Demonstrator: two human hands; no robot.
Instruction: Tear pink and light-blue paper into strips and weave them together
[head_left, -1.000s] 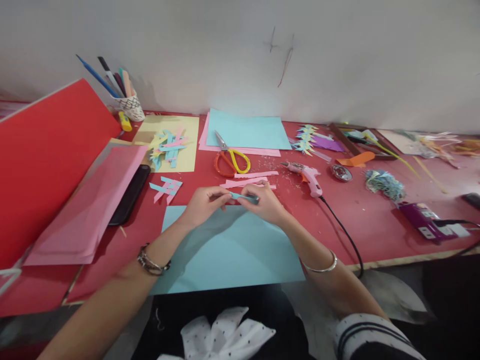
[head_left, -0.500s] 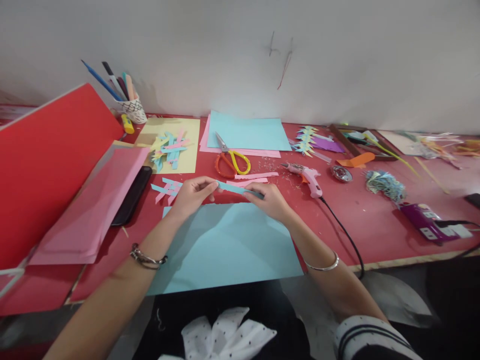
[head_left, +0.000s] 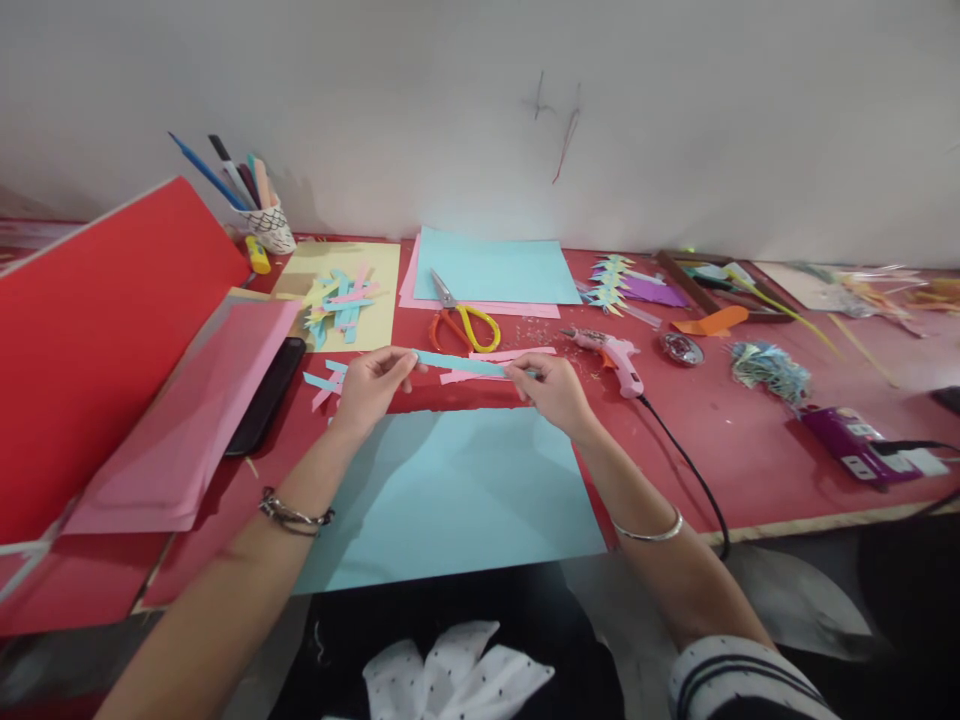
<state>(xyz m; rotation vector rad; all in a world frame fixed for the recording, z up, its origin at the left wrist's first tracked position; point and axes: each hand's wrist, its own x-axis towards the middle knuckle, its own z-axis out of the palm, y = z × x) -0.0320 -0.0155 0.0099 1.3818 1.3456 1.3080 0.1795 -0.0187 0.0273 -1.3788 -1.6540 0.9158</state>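
Note:
A light blue paper strip (head_left: 461,364) is stretched level between my two hands. My left hand (head_left: 373,385) pinches its left end, and my right hand (head_left: 551,388) pinches it near the right end. Below them lies a large light blue sheet (head_left: 472,490) with an uneven top edge. Pink paper strips (head_left: 474,376) lie on the table just behind the held strip. Beside my left hand is a small cluster of blue and pink strips (head_left: 324,383), partly covered by it. Scissors (head_left: 469,318) with one red and one yellow handle lie beyond my hands.
On the right are a pink glue gun (head_left: 619,360) with a black cord and a purple power strip (head_left: 847,440). Pink sheets (head_left: 195,400), a black phone-like object (head_left: 268,400) and a red board (head_left: 105,340) stand left. A pen cup (head_left: 270,228) is at the back.
My hands have moved apart along the strip, mainly the left one leftward, so more of the blue strip shows between them. The other things on the table have stayed put.

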